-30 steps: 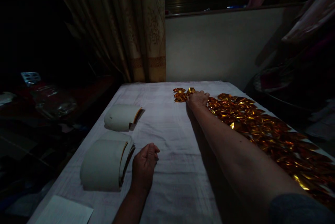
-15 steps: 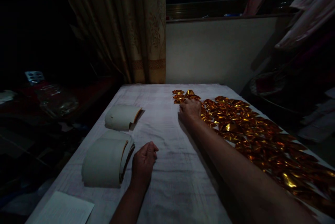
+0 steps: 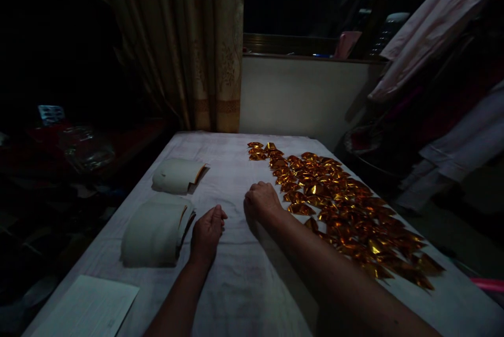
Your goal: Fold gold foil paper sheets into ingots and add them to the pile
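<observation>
My left hand [image 3: 207, 232] rests on the white cloth of the table [image 3: 244, 284], fingers curled loosely, close to the right edge of a curved stack of pale paper sheets [image 3: 155, 230]. My right hand [image 3: 262, 201] lies knuckles-up beside it, fingers curled under, just left of a long spread of several folded gold foil pieces [image 3: 334, 200]. Nothing shows inside either hand, though the curled fingers hide the palms. A second, smaller curved paper stack [image 3: 177, 175] sits farther back on the left.
A flat white sheet [image 3: 84, 308] lies at the near left corner. A curtain [image 3: 189, 38] hangs behind the table, with a white wall and window ledge [image 3: 307, 53] to its right. Hanging clothes [image 3: 441, 22] crowd the right; dark clutter fills the left.
My right hand has drawn back from the far end of the gold foil spread to the middle of the table, near my left hand. The camera tilted slightly.
</observation>
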`<state>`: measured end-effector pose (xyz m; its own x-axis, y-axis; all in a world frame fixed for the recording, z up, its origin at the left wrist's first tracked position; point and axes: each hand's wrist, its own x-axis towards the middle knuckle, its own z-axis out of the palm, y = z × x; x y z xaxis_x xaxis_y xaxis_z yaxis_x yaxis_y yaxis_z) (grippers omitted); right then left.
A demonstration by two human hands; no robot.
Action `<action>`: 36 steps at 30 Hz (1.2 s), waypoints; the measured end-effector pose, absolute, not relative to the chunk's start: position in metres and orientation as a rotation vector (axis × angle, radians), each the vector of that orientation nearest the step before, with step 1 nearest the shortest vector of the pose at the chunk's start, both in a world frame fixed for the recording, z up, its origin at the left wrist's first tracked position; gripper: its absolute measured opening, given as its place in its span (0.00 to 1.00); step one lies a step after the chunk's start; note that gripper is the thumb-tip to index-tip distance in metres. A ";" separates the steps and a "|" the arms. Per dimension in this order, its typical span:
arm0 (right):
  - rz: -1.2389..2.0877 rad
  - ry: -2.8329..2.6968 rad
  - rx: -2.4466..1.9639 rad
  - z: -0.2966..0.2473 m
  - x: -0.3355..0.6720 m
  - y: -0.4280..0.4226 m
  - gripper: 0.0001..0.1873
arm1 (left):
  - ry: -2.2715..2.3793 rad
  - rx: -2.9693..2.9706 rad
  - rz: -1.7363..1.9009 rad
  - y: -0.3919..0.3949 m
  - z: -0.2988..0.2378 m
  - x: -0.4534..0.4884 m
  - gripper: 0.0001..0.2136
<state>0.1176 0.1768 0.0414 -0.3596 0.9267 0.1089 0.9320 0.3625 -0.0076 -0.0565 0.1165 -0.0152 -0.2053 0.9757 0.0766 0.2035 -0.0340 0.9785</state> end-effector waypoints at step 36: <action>-0.070 -2.050 -1.706 0.021 0.167 0.054 0.12 | 1.559 1.762 1.170 0.094 0.013 -0.055 0.17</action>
